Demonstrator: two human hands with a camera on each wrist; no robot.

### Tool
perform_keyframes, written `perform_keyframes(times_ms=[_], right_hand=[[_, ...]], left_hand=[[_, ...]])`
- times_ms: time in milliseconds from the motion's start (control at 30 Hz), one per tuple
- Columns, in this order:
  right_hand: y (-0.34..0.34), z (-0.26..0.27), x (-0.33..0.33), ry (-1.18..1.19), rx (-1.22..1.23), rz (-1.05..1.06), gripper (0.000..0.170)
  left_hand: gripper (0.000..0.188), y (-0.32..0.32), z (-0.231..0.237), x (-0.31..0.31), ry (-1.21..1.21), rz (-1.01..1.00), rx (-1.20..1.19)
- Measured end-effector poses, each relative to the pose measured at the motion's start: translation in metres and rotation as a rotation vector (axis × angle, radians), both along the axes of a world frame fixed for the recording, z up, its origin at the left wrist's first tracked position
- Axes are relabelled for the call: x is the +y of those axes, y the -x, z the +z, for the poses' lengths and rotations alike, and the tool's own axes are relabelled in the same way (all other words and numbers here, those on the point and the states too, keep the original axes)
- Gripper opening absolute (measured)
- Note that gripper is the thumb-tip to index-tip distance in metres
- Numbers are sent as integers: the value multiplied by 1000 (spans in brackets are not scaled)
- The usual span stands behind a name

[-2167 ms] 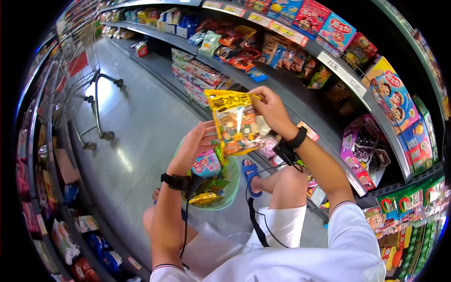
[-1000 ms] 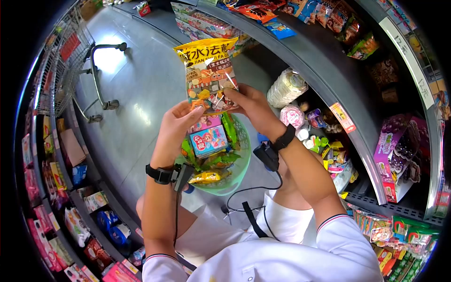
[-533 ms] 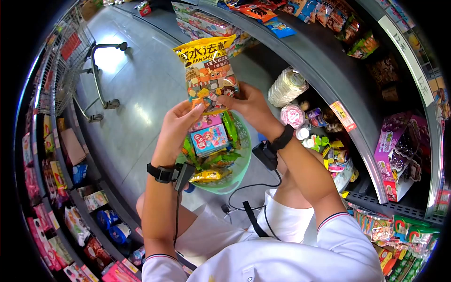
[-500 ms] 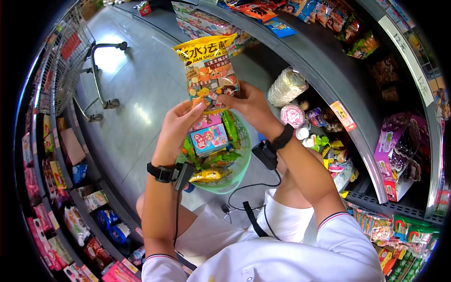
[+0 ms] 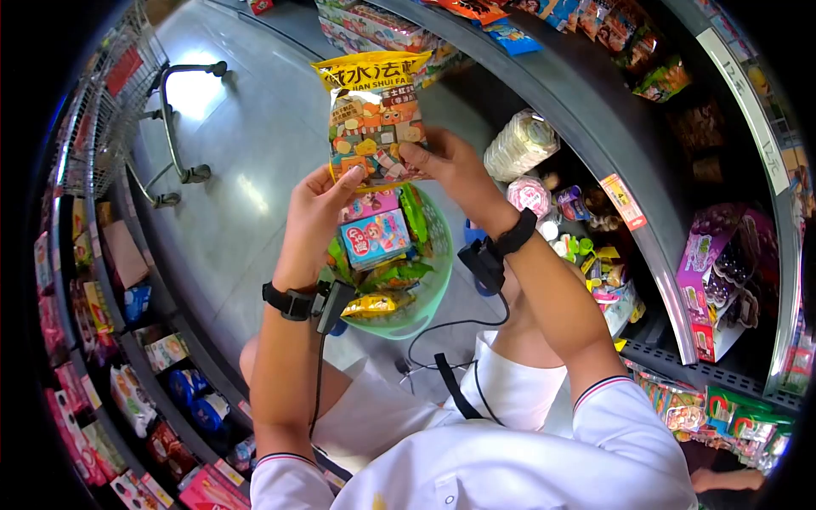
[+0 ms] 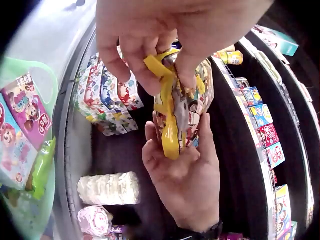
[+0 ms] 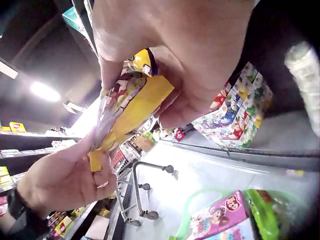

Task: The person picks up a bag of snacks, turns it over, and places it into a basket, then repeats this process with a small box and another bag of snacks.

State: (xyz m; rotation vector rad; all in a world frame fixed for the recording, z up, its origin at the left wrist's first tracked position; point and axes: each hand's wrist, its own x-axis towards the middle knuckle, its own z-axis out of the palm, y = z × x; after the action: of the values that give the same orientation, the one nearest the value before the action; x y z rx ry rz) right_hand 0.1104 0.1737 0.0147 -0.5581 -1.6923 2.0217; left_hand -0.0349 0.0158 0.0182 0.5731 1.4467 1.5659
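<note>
Both hands hold up a yellow snack bag (image 5: pixel 378 119), printed with cartoon pieces and large dark characters, its front toward the head camera. The left hand (image 5: pixel 316 212) pinches its lower left corner, thumb in front. At the lower right, the right hand (image 5: pixel 455 170) grips it with the thumb on the front and fingers behind. The left wrist view shows the bag's yellow seam (image 6: pixel 171 120) edge-on between the two hands. Below the bag is a light green basket (image 5: pixel 445 276) containing a blue candy box (image 5: pixel 376 238), a pink box (image 5: pixel 370 206), and green and yellow packets.
A dark shelf (image 5: pixel 595 161) with snack packets curves along the right, wrapped stacked goods (image 5: pixel 520 146) on its lower level. At the far left stands a shopping cart (image 5: pixel 110 110). Stocked shelves (image 5: pixel 127 340) line the left side. Another person's bare limb (image 5: pixel 727 480) shows at lower right.
The bag has moved from beside the shelf, held by the right hand at its top, to above the basket. Both hands now grip its lower edge; the left hand was open earlier.
</note>
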Motion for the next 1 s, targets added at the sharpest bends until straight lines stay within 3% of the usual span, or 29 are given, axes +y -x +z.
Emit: perform_keyframes(times_ms=[200, 400, 600, 1000], right_hand=[[-1, -7, 1, 13, 19, -17, 39], [0, -16, 6, 86, 32, -66, 32], [0, -12, 0, 71, 45, -58, 31], [-3, -7, -2, -40, -54, 86, 38]], left_hand=[[30, -3, -1, 2, -1, 57, 70], [41, -1, 2, 1, 140, -66, 137], [42, -9, 13, 6, -17, 69, -38], [33, 10, -12, -2, -32, 12, -149]])
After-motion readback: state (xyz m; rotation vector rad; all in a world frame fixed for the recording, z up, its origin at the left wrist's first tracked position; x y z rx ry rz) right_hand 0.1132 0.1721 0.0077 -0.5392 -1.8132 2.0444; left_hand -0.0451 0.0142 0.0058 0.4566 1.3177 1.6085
